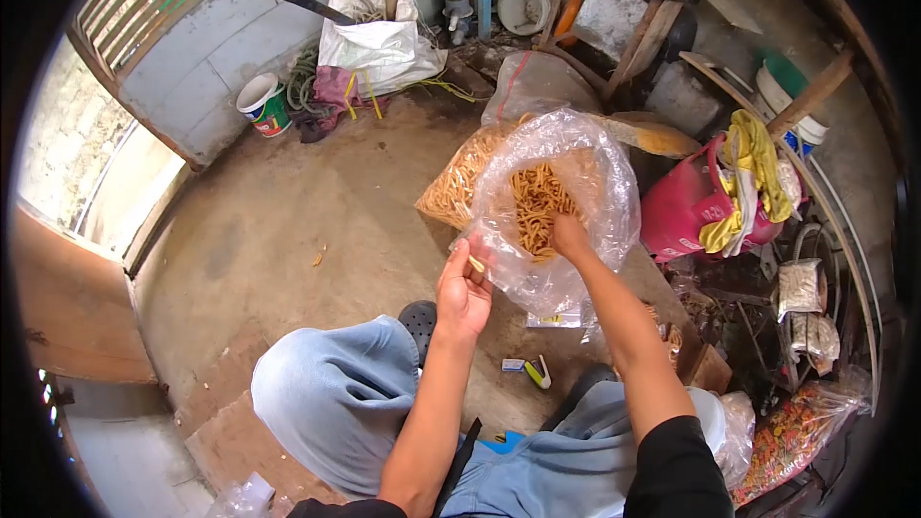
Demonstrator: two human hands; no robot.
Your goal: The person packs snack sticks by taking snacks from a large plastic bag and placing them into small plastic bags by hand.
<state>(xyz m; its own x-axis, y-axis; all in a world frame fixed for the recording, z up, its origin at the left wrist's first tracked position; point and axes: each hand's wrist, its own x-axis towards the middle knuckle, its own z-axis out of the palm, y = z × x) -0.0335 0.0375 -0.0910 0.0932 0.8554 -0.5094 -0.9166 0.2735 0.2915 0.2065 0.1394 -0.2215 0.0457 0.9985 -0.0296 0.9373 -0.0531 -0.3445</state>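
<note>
Pink plastic tub [676, 211] close right, brown concrete floor [288, 192] runs left. Clear plastic bag of brown sticks [612, 187] between, mouth up, long axis unclear. Left hand [465, 295] at rim, right hand [569, 236] inside; can't tell either grip.

Snack sticks [539, 194] in bag [619, 194]
</note>
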